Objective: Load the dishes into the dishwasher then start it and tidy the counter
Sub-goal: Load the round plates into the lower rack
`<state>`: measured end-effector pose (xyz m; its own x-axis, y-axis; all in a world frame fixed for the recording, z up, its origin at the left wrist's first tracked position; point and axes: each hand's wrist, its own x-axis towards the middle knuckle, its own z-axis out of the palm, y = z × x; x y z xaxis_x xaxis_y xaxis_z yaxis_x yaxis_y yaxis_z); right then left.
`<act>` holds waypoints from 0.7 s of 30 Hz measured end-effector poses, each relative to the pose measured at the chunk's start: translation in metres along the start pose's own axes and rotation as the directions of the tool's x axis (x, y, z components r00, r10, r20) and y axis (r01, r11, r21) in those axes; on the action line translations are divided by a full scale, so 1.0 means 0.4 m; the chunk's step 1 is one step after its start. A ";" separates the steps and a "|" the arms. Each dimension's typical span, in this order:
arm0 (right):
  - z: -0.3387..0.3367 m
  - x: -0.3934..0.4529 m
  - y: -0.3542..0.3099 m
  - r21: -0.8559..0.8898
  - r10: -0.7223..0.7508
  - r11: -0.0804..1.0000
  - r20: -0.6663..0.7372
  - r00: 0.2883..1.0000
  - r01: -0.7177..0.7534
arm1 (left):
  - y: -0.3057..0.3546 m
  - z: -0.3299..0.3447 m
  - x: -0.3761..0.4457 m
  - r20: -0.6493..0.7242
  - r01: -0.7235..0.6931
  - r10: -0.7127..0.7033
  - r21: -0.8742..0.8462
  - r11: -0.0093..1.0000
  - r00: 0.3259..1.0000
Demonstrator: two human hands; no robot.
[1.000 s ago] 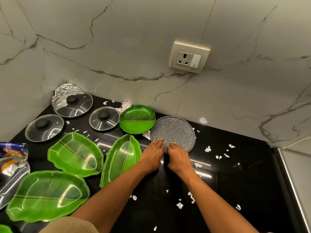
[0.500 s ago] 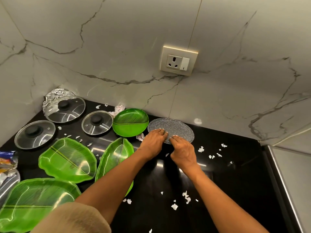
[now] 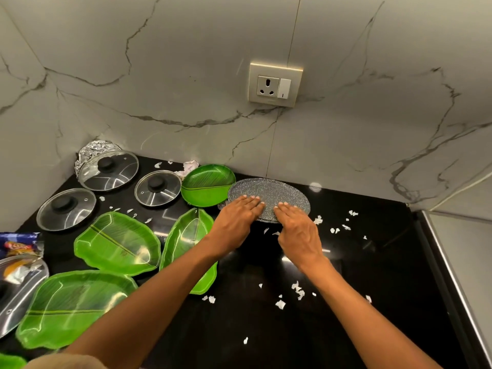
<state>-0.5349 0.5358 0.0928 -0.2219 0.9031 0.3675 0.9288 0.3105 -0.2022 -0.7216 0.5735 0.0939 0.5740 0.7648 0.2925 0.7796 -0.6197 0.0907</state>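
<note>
1. The left hand (image 3: 238,218) and right hand (image 3: 298,227) lie side by side, fingers straight and flat on the near part of the grey speckled plate (image 3: 271,190).
2. That plate lies on the black bench (image 3: 372,275), by the marble wall.
3. Just left of the left fingers a round green plate (image 3: 206,183) touches the grey plate's rim.
4. Beside the left wrist lies a leaf-shaped green plate (image 3: 186,235).
5. White paper scraps (image 3: 334,230) lie right of the right fingers.
</note>
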 end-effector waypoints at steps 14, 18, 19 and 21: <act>-0.124 -0.286 -0.031 -0.049 0.050 0.997 -0.093 0.994 -0.054 | 0.189 -0.046 -0.118 0.055 -0.205 0.208 -0.053 0.977 0.977; -0.166 -0.418 -0.025 -0.077 0.132 0.987 -0.117 0.984 -0.141 | 0.291 -0.034 -0.150 0.090 -0.266 0.276 -0.106 0.958 0.957; -0.176 -0.458 -0.024 -0.088 0.151 0.983 -0.130 0.980 -0.163 | 0.322 -0.031 -0.161 0.094 -0.290 0.302 -0.123 0.949 0.949; -0.195 -0.532 -0.025 -0.099 0.185 0.974 -0.154 0.970 -0.202 | 0.376 -0.024 -0.182 0.103 -0.335 0.350 -0.139 0.932 0.931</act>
<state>-0.4740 0.3174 0.0876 0.0026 0.8883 0.4592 0.9791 0.0910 -0.1817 -0.6486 0.4229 0.0954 0.8329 0.5136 0.2059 0.4996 -0.8580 0.1193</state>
